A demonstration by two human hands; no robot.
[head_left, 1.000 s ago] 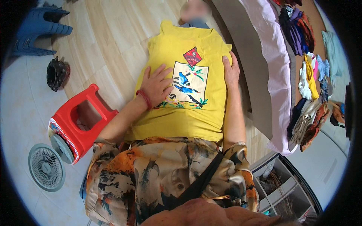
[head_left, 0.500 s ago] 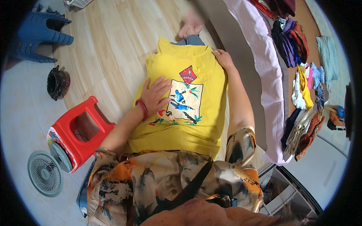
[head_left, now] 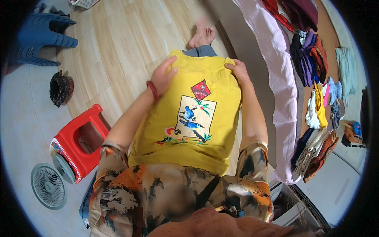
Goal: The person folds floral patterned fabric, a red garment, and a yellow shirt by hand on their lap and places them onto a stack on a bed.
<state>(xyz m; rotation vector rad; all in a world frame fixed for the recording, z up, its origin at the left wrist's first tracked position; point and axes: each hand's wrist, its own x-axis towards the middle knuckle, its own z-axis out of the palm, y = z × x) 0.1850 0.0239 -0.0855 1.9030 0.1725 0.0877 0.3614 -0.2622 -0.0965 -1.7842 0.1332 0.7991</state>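
Observation:
A yellow top (head_left: pixel 158 134) is spread over my lap, with its neckline at the far end. A picture panel with blue birds and a red diamond patch decorates its front. At its far left shoulder, my left hand (head_left: pixel 162 76) rests on the edge, fingers stretched and thumb apart. My right hand (head_left: pixel 239 72) grips the far right shoulder, thumb on top and the other fingers partly hidden behind the cloth. Small creases run across the fabric between my hands, and the lower part lies loosely folded near my waist.
Several clothes piles (head_left: pixel 310 59) lie on the bed at right, beside a pale pink sheet (head_left: pixel 282 91). On the left are a red stool (head_left: pixel 73 134), a grey fan (head_left: pixel 48 185), a black bag-lined bin (head_left: pixel 60 89) and blue stacked stools (head_left: pixel 39 37). Bare feet (head_left: pixel 202 36) show ahead.
My left hand has moved from the middle of the top up to its far left shoulder. My right hand stays at the right shoulder, its thumb now over the cloth. The neckline looks flatter.

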